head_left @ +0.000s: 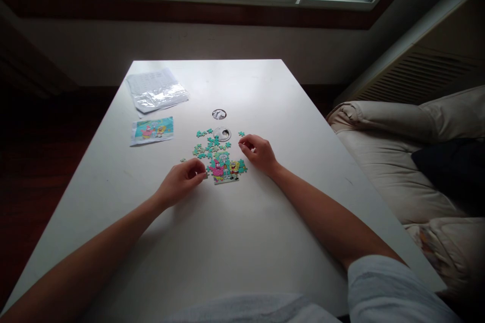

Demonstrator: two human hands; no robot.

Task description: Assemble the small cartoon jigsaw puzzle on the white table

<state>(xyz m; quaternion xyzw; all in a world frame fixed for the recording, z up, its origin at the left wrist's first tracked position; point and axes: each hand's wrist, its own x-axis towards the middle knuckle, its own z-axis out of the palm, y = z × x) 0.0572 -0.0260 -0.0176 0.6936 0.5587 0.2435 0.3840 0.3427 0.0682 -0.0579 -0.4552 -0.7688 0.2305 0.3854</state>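
Note:
A partly joined jigsaw puzzle (226, 169) lies on the white table, showing pink, teal and yellow cartoon figures. Loose teal and pale green puzzle pieces (206, 150) are scattered just beyond it. At the puzzle's left edge, my left hand (184, 177) is closed, with a small puzzle piece (205, 175) at its fingertips. My right hand (259, 151) hovers or rests right of the loose pieces, thumb and fingers pinched together; whatever it may hold is hidden. One single teal piece (241, 133) lies just beyond the right fingertips.
A printed picture packet (153, 131) with the same figures lies to the left, below a clear plastic bag with papers (157, 91). Two round metallic items (219, 114) (222, 134) sit behind the pieces. A cushioned sofa (386, 161) stands along the table's right side.

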